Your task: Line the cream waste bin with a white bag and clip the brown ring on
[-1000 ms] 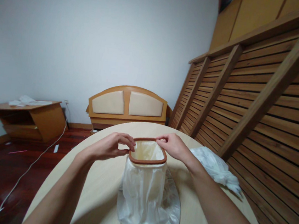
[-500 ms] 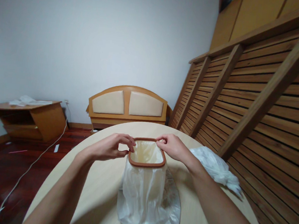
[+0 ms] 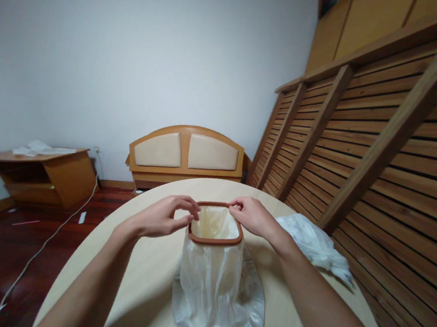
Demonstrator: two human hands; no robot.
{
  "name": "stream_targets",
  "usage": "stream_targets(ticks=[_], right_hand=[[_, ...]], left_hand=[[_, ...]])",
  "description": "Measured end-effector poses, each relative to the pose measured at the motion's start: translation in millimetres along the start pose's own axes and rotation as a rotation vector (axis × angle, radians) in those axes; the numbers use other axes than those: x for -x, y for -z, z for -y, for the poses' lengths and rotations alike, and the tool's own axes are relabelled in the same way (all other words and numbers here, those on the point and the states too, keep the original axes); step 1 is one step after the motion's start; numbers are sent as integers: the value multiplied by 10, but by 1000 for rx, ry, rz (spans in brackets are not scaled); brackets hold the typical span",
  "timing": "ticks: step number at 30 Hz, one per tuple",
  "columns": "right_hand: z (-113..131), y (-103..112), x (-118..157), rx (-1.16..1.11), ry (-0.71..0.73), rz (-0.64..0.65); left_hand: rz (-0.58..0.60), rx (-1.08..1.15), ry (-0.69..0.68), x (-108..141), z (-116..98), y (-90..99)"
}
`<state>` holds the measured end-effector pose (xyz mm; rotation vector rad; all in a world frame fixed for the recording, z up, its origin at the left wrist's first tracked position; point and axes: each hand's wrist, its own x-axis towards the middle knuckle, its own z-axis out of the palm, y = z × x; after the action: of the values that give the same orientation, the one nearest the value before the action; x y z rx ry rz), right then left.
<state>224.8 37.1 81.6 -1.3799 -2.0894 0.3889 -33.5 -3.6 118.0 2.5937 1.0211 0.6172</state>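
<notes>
An upright trash can (image 3: pixel 211 267) stands on the table, lined with a translucent white plastic bag (image 3: pixel 222 315) that drapes down its outside and spreads around the base. A brown rim ring (image 3: pixel 216 242) sits around the mouth, over the bag. My left hand (image 3: pixel 168 215) pinches the ring's left side, fingers over the inner edge and thumb at the outside. At the back right corner, my right hand (image 3: pixel 254 215) is closed on the ring, with thumb and fingertips at its edge. The can's inside looks pale yellow through the liner.
A knotted bundle of white plastic bags (image 3: pixel 317 246) lies on the round table (image 3: pixel 144 275) at the right. Wooden slatted panels (image 3: pixel 361 147) lean close to that side. A headboard (image 3: pixel 186 152) is behind; a low cabinet (image 3: pixel 65 173) and a cable (image 3: pixel 44 244) are at left.
Both hands stay at the ring, almost still. My left thumb has shifted slightly up toward the rim; the can and bag look the same.
</notes>
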Motion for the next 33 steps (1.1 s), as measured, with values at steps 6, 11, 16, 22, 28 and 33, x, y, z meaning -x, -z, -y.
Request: stream_targets(ticks=[6, 11, 16, 22, 28, 33], right_hand=[[9, 27, 17, 32, 36, 50], [16, 26, 13, 59, 123, 4], [74, 73, 55, -40, 278, 123], [45, 137, 115, -79, 265, 419], [6, 92, 98, 4, 258, 482], [30, 95, 105, 15, 260, 484]], left_hand=[[-28, -52, 104, -52, 56, -146], [-6, -28, 133, -39, 91, -202], [48, 26, 158, -20, 86, -202], [89, 112, 166, -26, 134, -204], [108, 106, 165, -34, 198, -228], [114, 85, 182, -39, 187, -231]])
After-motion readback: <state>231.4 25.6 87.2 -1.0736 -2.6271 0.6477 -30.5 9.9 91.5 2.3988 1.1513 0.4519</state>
